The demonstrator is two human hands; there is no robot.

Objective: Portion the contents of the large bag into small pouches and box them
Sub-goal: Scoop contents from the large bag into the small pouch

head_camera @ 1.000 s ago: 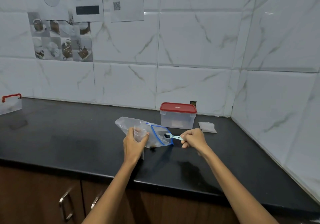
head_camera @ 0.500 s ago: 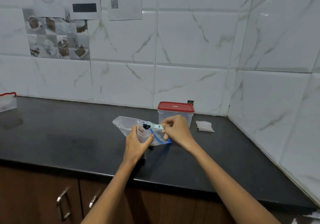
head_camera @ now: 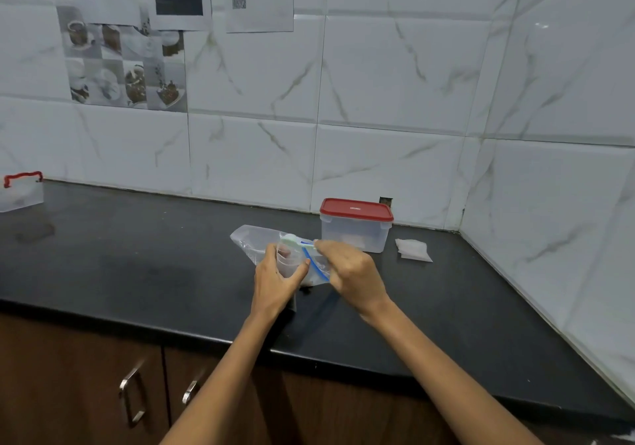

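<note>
My left hand [head_camera: 275, 281] grips a small clear pouch [head_camera: 288, 259], held upright with its mouth open. My right hand [head_camera: 350, 272] holds a pale green measuring spoon [head_camera: 294, 239], turned bowl-down over the pouch's mouth. Behind both lies the large clear zip bag [head_camera: 252, 240] with a blue seal, flat on the black counter. A clear box with a red lid [head_camera: 355, 224] stands shut just behind my right hand. A small stack of pouches [head_camera: 412, 250] lies right of the box.
The black counter [head_camera: 137, 266] runs left to a clear container with a red handle [head_camera: 20, 192] at the far left edge. Tiled walls close the back and right side. Wooden cabinet doors with metal handles [head_camera: 132, 396] sit below the counter's front edge.
My right hand carried the spoon with dark contents from beside the large bag's mouth to the small pouch, then turned it over above the pouch. My left hand kept holding the pouch.
</note>
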